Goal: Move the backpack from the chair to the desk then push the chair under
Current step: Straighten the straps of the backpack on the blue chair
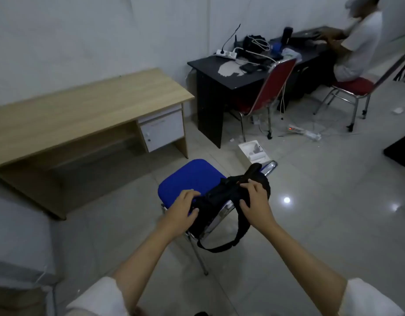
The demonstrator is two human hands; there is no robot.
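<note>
While the backpack [222,197] sits on the chair [187,176], draped over the rear part of the blue seat and against the chrome backrest frame, you have both hands on it. Your left hand [183,208] is curled around the near-left end of the black bag, fingers on top and thumb pressing in from the side. Your right hand [256,201] grips the upper right part, fingers spread over the fabric and thumb hooked underneath. One strap [222,246] hangs in a loop below the seat edge, off the back of the chair.

The chair stands on the tiled floor, well apart from the wooden desk [83,106], which runs along the wall to your left with a white drawer unit [162,128] under its right end. Its top is bare.

Further right stands a black desk [219,74] cluttered with cables and a power strip. A red chair [274,85] is pulled up to it, and another person [354,44] sits beyond on a second red chair.
</note>
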